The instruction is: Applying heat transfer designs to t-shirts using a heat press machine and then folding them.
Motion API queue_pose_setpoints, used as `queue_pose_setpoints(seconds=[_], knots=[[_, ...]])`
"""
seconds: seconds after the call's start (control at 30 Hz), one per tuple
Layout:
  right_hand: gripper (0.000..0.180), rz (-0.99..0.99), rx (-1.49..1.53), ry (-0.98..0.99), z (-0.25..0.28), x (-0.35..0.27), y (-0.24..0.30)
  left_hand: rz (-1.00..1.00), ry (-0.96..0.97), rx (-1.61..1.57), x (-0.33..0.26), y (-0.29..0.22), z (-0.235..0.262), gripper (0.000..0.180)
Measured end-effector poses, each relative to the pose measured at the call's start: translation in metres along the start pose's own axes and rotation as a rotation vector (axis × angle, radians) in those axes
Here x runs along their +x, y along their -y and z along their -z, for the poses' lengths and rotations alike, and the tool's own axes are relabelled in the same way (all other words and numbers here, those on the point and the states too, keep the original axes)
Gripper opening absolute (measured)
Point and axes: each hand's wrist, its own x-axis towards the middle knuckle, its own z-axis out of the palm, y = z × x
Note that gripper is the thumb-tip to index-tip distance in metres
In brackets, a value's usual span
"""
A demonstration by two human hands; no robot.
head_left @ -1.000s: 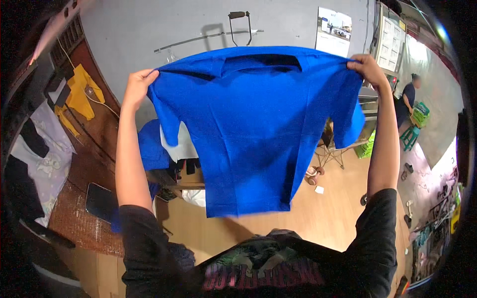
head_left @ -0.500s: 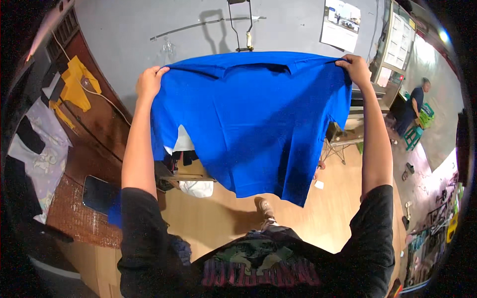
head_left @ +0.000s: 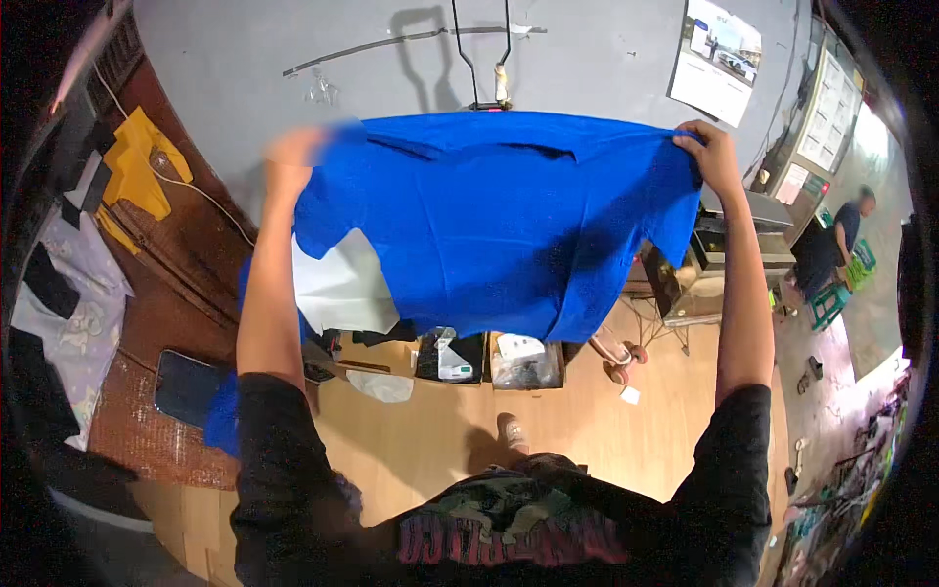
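Note:
A blue short-sleeved shirt (head_left: 479,225) hangs spread out in front of me at arm's length, its neckline at the top edge. My left hand (head_left: 296,157), smeared by motion, is closed on the shoulder at the left. At the opposite shoulder my right hand (head_left: 706,155) pinches the cloth between thumb and fingers. The lower hem swings free above the floor, angled away from me. A white sheet-like thing (head_left: 342,284) shows behind the left sleeve.
Left, a brown surface (head_left: 186,284) bears a dark phone (head_left: 188,386), a yellow garment (head_left: 147,166) and a patterned cloth (head_left: 78,303). Beyond the shirt are open boxes (head_left: 528,364) and a grey wall (head_left: 362,34). A person (head_left: 849,235) stands at far right near a green stool (head_left: 829,305).
The shirt's lower part has swung up and away, uncovering boxes and more of the white sheet-like thing. My left hand has become blurred with motion; both hands keep the shoulders.

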Motion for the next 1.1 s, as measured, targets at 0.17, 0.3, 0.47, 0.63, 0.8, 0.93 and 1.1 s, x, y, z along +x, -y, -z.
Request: queue_pose_setpoints(seconds=[0.17,0.3,0.47,0.63,0.8,0.93,1.1], knots=[[0.010,0.238,-0.202,-0.127,-0.031,-0.081,-0.022,-0.312,-0.209,0.017,-0.070,0.032,-0.041,0.025],[0.008,-0.328,-0.110,-0.301,-0.104,-0.205,-0.023,0.332,-0.123,-0.106,-0.201,0.028,-0.095,0.023],[0.026,-0.497,0.446,-0.589,-0.190,-0.277,-0.015,0.466,-0.479,-0.545,-0.258,0.037,-0.168,0.026],[0.042,-0.319,0.240,-0.447,-0.257,-0.235,-0.065,0.176,-0.295,-0.561,-0.205,0.073,-0.241,0.046],[0.070,-0.176,0.336,-0.117,-0.323,-0.174,-0.152,-0.147,0.055,-0.252,-0.139,0.111,-0.327,0.073],[0.073,-0.171,0.300,-0.027,-0.364,-0.145,-0.212,-0.112,0.239,-0.151,-0.112,0.138,-0.392,0.086],[0.075,-0.246,0.325,0.032,-0.414,-0.119,-0.252,-0.062,0.344,-0.068,-0.081,0.153,-0.441,0.091]])
